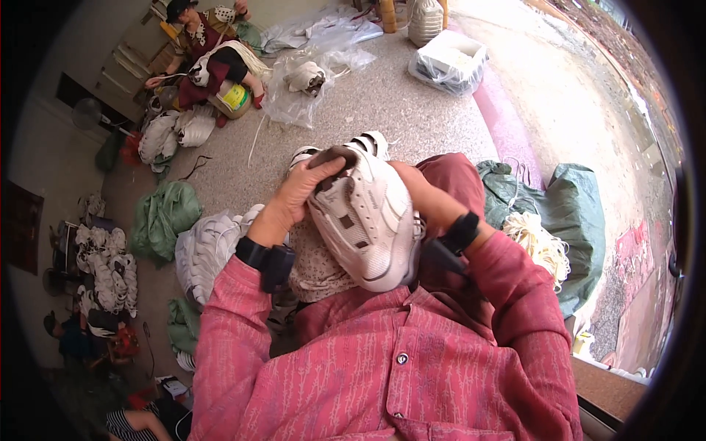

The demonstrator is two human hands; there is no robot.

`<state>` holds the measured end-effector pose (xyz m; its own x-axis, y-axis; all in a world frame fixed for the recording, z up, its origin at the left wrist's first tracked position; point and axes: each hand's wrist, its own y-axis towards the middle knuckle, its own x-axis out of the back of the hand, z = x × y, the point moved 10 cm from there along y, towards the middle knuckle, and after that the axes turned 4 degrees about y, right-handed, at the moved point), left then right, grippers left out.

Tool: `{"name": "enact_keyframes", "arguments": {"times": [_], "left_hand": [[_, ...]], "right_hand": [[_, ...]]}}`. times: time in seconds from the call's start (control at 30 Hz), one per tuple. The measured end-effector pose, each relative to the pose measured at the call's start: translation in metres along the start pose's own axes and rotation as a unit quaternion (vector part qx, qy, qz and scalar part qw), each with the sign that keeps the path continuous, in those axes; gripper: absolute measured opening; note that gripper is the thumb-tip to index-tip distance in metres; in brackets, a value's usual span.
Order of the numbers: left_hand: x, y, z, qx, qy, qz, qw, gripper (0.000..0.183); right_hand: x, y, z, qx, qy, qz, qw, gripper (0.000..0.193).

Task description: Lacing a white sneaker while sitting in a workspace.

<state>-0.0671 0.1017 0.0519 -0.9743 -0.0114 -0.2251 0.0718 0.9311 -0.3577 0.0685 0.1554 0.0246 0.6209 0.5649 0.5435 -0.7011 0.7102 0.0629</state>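
Observation:
Above my lap I hold a white sneaker (360,220), its toe pointing toward me and its dark-lined opening away. My left hand (300,189) is closed on the collar, thumb at the opening. My right hand (421,192) lies against the sneaker's other side, its fingers mostly hidden behind it. Small dark patches show on the mesh upper, and no lace is visible in the front eyelets. Just beyond, by my feet, are straps of white and black footwear (373,141). Under the sneaker, a patterned cloth (312,264) covers part of my lap.
To my left lie a clear bag of white shoes (209,253) and a green sack (168,217). At my right, cream laces (537,246) rest on a green sheet (577,220). A white bin (450,62) stands ahead; another person (209,51) sits at the far left.

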Motion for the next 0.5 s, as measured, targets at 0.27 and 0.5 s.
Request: {"name": "enact_keyframes", "arguments": {"times": [0.27,0.5], "left_hand": [[-0.047,-0.022,-0.018,-0.242,0.444,-0.104,0.857,0.038],[-0.045,0.011,-0.013,-0.216,0.416,-0.13,0.874,0.035]], "right_hand": [[0.06,-0.042,-0.02,-0.115,0.426,-0.035,0.897,0.047],[0.035,-0.055,0.054,0.09,0.041,-0.267,0.959,0.047]]}}
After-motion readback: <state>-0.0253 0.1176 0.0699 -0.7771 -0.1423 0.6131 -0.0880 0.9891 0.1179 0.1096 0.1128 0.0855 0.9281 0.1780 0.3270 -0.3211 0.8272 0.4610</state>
